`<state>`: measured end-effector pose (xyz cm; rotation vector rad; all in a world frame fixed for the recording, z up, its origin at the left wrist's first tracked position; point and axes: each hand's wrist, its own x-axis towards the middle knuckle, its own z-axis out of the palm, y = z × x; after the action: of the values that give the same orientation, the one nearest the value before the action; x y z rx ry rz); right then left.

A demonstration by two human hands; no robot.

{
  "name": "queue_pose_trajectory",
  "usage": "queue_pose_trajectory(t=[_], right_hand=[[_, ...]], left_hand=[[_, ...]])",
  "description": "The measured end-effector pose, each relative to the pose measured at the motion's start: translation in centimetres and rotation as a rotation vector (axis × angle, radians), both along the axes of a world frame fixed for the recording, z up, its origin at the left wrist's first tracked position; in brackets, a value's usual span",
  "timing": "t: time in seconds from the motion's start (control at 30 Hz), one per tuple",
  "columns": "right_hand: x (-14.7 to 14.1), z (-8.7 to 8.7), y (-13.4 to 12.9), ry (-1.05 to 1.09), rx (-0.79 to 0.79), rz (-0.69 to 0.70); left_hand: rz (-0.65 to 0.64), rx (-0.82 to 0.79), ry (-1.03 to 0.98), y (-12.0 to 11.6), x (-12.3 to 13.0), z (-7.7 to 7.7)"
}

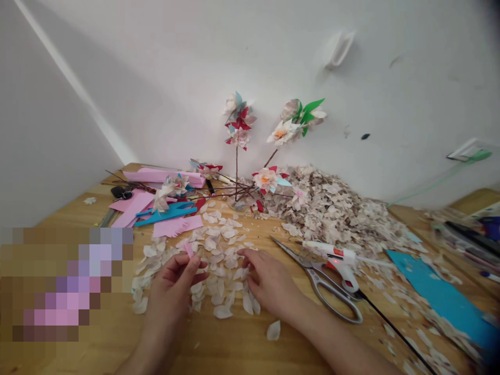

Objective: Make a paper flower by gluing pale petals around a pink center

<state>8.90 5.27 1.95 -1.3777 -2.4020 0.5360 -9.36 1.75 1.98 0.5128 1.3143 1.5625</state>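
My left hand (175, 284) pinches a small pink paper piece (189, 249) between thumb and fingertips, just above a spread of white paper petals (219, 250) on the wooden table (234, 349). My right hand (269, 281) lies palm down on the petals, its fingertips touching one near the middle of the spread. The two hands are a short gap apart.
Scissors (320, 281) and a white glue gun (339, 260) with a black cord lie right of my right hand. Behind are finished paper flowers on stems (238, 125), a big heap of petal scraps (336, 208), pink and blue paper sheets (167, 213), and a blue sheet (433, 291).
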Motion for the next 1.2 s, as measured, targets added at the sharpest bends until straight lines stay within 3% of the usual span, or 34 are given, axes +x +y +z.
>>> queue_pose_trajectory(t=[0.37,0.6,0.97,1.2], right_hand=[[-0.4,-0.3,0.5,-0.007,-0.009,-0.015],[-2.4,-0.5,1.1,-0.022,0.002,0.015],[-5.9,0.1,2.2,-0.085,0.097,0.109],[-4.8,0.2,1.7,0.035,0.26,0.106]], left_hand=[[-0.033,0.031,0.074,-0.1,-0.4,0.0],[-0.037,0.042,0.084,-0.1,-0.5,0.1],[-0.078,0.039,0.027,-0.2,-0.6,0.3],[-0.119,0.019,-0.008,-0.2,-0.1,0.0]])
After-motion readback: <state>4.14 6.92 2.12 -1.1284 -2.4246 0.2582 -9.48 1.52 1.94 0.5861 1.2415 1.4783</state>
